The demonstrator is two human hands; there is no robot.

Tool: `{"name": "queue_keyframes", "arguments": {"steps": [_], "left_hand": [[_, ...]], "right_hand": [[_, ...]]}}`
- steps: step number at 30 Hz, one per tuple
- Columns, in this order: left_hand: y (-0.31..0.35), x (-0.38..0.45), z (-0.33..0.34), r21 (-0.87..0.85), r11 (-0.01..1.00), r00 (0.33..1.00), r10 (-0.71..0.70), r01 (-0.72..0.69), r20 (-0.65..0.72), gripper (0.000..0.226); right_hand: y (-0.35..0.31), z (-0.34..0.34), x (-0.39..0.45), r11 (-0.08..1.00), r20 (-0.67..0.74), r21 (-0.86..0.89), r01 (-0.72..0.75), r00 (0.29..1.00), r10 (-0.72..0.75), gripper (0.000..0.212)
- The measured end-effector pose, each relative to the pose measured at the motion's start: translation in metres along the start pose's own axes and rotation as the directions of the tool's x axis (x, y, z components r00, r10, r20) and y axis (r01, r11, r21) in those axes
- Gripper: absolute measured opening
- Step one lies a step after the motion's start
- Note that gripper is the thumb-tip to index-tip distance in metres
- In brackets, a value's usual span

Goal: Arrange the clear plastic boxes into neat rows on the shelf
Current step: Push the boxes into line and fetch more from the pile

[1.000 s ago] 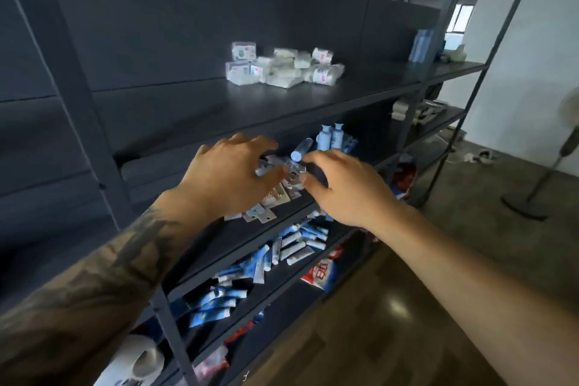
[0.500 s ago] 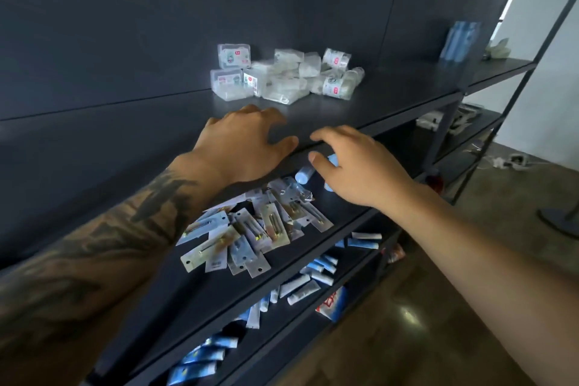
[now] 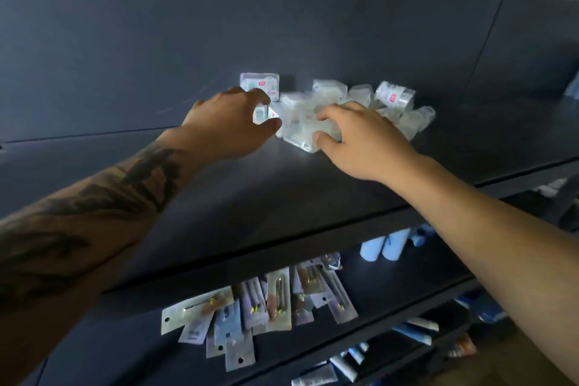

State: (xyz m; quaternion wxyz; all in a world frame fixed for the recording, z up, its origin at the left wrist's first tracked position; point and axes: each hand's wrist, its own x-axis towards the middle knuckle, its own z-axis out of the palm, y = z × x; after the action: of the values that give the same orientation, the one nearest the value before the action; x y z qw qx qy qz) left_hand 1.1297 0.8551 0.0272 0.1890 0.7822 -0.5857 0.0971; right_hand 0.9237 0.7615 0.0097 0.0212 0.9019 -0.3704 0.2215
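Your hands have come up from the lower shelf: left grip (image 3: 233,122) pinches one box (image 3: 262,113), right grip (image 3: 360,138) clamps a clear box (image 3: 302,135), the unsorted heap (image 3: 376,103) just beyond.

Two hands reach onto the top shelf (image 3: 313,191): the left hand (image 3: 228,125) and the right hand (image 3: 360,138). Between and just beyond them lies one heap of clear plastic boxes (image 3: 319,110); about eight to ten show, and motion blur and overlap make an exact count impossible. One box (image 3: 259,85) stands apart, just beyond the left hand. Three shelf levels show in all. On the shelf (image 3: 391,288) below the hands lies a fan of flat blister packs (image 3: 260,307), roughly a dozen, overlapping. Beneath the right forearm stand two pale blue bottles (image 3: 383,247). On the lowest shelf, several small blue-and-white tubes (image 3: 413,329) are too blurred to count.
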Motion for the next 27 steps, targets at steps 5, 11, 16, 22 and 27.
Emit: {"name": "queue_keyframes", "arguments": {"steps": [5, 11, 16, 22, 27], "left_hand": [[0.008, 0.062, 0.022, 0.098, 0.993, 0.994, -0.051, 0.061, -0.098, 0.055], [-0.001, 0.115, 0.048, 0.281, 0.96, 0.99, 0.038, 0.002, -0.136, 0.062], [-0.016, 0.132, 0.067, 0.348, 0.937, 0.982, 0.089, -0.026, -0.166, 0.065], [-0.031, 0.142, 0.064, 0.379, 0.924, 0.953, 0.163, -0.056, -0.257, 0.049], [-0.039, 0.14, 0.063, 0.186, 0.981, 0.954, 0.107, -0.056, -0.281, 0.05]], "right_hand": [[0.039, 0.002, 0.069, 0.997, 0.009, -0.034, 0.074, 0.997, -0.073, 0.04], [0.053, 0.013, 0.132, 0.991, 0.015, -0.059, 0.118, 0.993, -0.117, 0.04], [0.034, 0.032, 0.155, 0.977, -0.01, -0.12, 0.175, 0.984, -0.177, 0.047], [0.012, 0.05, 0.166, 0.955, 0.079, -0.239, 0.176, 0.984, -0.161, 0.053], [-0.002, 0.058, 0.17, 0.964, 0.073, -0.234, 0.128, 0.991, -0.113, 0.038]]}}
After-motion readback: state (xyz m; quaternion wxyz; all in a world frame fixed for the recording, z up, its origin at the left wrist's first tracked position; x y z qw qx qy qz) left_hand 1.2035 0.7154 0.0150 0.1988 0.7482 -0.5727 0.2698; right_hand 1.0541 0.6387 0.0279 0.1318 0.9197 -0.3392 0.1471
